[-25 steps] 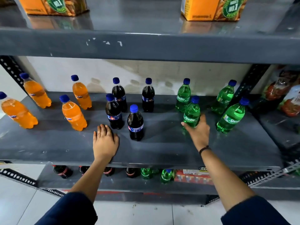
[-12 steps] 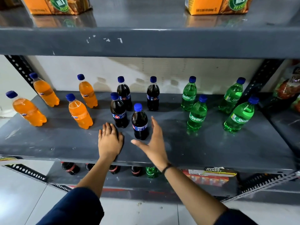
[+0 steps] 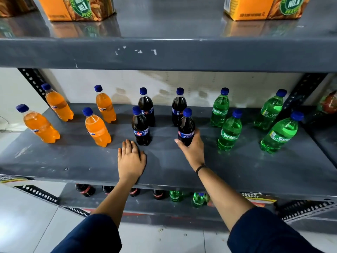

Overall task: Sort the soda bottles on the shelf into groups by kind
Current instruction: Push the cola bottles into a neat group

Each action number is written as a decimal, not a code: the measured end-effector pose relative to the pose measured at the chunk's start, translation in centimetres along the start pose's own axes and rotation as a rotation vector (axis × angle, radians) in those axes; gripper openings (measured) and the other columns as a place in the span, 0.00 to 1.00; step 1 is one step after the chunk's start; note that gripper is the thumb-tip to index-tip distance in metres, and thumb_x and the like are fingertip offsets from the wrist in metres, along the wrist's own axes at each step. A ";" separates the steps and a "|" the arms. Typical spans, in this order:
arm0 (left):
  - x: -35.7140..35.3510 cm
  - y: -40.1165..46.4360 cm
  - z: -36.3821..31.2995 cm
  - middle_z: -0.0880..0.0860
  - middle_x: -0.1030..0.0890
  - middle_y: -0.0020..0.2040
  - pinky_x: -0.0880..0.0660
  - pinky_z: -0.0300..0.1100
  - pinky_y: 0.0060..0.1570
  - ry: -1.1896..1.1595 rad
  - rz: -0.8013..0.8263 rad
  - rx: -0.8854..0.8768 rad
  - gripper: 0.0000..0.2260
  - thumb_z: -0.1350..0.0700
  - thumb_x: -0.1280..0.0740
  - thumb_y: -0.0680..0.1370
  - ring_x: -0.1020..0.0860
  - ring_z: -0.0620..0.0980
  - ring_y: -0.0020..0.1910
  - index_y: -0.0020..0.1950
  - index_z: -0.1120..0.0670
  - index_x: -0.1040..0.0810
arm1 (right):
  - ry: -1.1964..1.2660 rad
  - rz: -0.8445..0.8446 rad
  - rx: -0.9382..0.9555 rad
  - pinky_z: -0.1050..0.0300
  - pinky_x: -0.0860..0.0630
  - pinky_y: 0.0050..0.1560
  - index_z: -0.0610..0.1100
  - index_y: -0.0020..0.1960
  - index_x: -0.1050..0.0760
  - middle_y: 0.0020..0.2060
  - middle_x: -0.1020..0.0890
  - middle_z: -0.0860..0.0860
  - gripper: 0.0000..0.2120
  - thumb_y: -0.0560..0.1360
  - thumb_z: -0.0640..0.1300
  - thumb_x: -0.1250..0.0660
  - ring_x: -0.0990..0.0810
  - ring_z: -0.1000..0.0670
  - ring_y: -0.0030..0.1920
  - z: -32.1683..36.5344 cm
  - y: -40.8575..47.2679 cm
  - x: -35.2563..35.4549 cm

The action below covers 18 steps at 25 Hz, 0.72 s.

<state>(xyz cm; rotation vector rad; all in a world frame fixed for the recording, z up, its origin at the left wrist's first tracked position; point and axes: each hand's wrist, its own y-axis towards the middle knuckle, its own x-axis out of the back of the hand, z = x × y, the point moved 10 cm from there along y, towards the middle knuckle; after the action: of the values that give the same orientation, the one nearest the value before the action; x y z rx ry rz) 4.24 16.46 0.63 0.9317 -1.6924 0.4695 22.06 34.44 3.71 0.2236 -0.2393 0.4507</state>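
Observation:
On the grey shelf (image 3: 237, 167) stand several orange Fanta bottles (image 3: 97, 128) at the left, several dark cola bottles (image 3: 141, 127) in the middle and several green Sprite bottles (image 3: 229, 132) at the right, all with blue caps. My right hand (image 3: 192, 149) is wrapped around the lower body of the front right cola bottle (image 3: 186, 127), which stands upright just in front of a back cola bottle (image 3: 178, 108). My left hand (image 3: 131, 159) lies flat, palm down, on the shelf just in front of the front left cola bottle, holding nothing.
The upper shelf (image 3: 164, 53) overhangs the bottles and carries orange cartons (image 3: 76, 8). A lower shelf holds more cola and green bottles (image 3: 197, 199). Perforated black uprights (image 3: 33, 81) flank the shelf. Red packets (image 3: 330, 105) lie on the neighbouring shelf at the far right.
My right hand left the front Sprite bottle, swung left with open fingers, then closed on the front cola bottle and moved it to the right. My left hand stayed flat.

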 end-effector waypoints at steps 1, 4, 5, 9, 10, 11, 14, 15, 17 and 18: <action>0.4 0.0 0.2 0.62 0.38 0.74 0.49 0.54 0.75 -0.057 -0.023 0.009 0.28 0.48 0.41 0.77 0.44 0.59 0.75 0.72 0.61 0.41 | -0.034 -0.020 -0.003 0.59 0.28 0.57 0.42 0.65 0.34 0.58 0.23 0.48 0.36 0.62 0.48 0.22 0.24 0.46 0.60 -0.4 -0.3 0.2; 2.0 0.4 0.9 0.58 0.28 0.67 0.45 0.56 0.73 -0.378 -0.119 0.124 0.32 0.43 0.31 0.71 0.33 0.58 0.69 0.67 0.59 0.36 | -0.289 -0.248 0.016 0.43 0.25 0.55 0.41 0.64 0.33 0.56 0.22 0.43 0.44 0.56 0.65 0.25 0.23 0.41 0.57 -0.4 -2.0 2.2; 2.1 0.7 1.0 0.57 0.28 0.66 0.48 0.58 0.73 -0.474 -0.126 0.199 0.34 0.42 0.29 0.69 0.33 0.57 0.69 0.66 0.58 0.36 | -0.348 -0.294 0.009 0.42 0.25 0.53 0.41 0.62 0.32 0.54 0.21 0.43 0.45 0.55 0.69 0.28 0.22 0.40 0.55 -0.4 -2.2 2.5; 1.3 1.4 0.3 0.58 0.30 0.68 0.57 0.61 0.72 -0.472 -0.114 0.334 0.34 0.39 0.30 0.67 0.40 0.57 0.73 0.64 0.57 0.36 | -0.408 -0.260 -0.030 0.44 0.32 0.55 0.44 0.54 0.31 0.50 0.20 0.47 0.34 0.59 0.65 0.26 0.22 0.42 0.54 -1.0 -1.6 2.1; 1.3 1.3 0.1 0.59 0.30 0.68 0.57 0.62 0.72 -0.438 -0.132 0.333 0.33 0.40 0.31 0.69 0.41 0.58 0.73 0.64 0.58 0.36 | -0.415 -0.253 -0.020 0.45 0.33 0.55 0.44 0.54 0.30 0.50 0.20 0.48 0.32 0.60 0.63 0.26 0.22 0.43 0.54 -1.1 -1.5 1.9; 1.3 1.2 0.1 0.61 0.30 0.68 0.56 0.62 0.72 -0.413 -0.153 0.333 0.32 0.40 0.31 0.70 0.41 0.59 0.73 0.64 0.59 0.35 | -0.412 -0.249 -0.007 0.46 0.34 0.55 0.45 0.54 0.30 0.50 0.19 0.49 0.30 0.62 0.62 0.26 0.22 0.43 0.54 -1.2 -1.4 1.9; 1.5 0.9 0.1 0.61 0.28 0.67 0.54 0.63 0.71 -0.371 -0.207 0.317 0.28 0.43 0.32 0.72 0.40 0.59 0.73 0.63 0.60 0.34 | -0.417 -0.205 0.070 0.50 0.38 0.56 0.48 0.57 0.28 0.50 0.18 0.50 0.25 0.66 0.57 0.27 0.22 0.45 0.55 -0.9 -1.4 1.3; 1.5 1.0 -0.1 0.60 0.28 0.67 0.54 0.63 0.71 -0.360 -0.210 0.307 0.27 0.43 0.33 0.72 0.40 0.60 0.73 0.63 0.59 0.33 | -0.428 -0.188 0.093 0.52 0.39 0.55 0.48 0.59 0.28 0.50 0.17 0.50 0.23 0.67 0.56 0.28 0.22 0.45 0.54 -0.7 -1.4 1.1; 1.3 1.2 -0.2 0.60 0.28 0.67 0.54 0.64 0.71 -0.340 -0.203 0.289 0.26 0.44 0.34 0.73 0.40 0.60 0.73 0.63 0.59 0.33 | -0.458 -0.170 0.131 0.53 0.41 0.54 0.47 0.60 0.28 0.47 0.17 0.49 0.22 0.69 0.56 0.32 0.21 0.44 0.52 -0.3 -1.3 0.9; 1.2 1.2 -0.1 0.59 0.28 0.68 0.54 0.65 0.71 -0.331 -0.196 0.284 0.26 0.44 0.35 0.74 0.41 0.60 0.74 0.64 0.59 0.33 | -0.475 -0.167 0.146 0.52 0.40 0.54 0.46 0.60 0.28 0.45 0.17 0.48 0.23 0.69 0.56 0.34 0.21 0.44 0.50 -0.2 -1.4 0.9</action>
<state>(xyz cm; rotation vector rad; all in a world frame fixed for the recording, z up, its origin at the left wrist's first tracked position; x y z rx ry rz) 3.30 16.87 1.95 1.4320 -1.8331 0.4479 23.51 33.59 3.52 0.4909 -0.6484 0.2432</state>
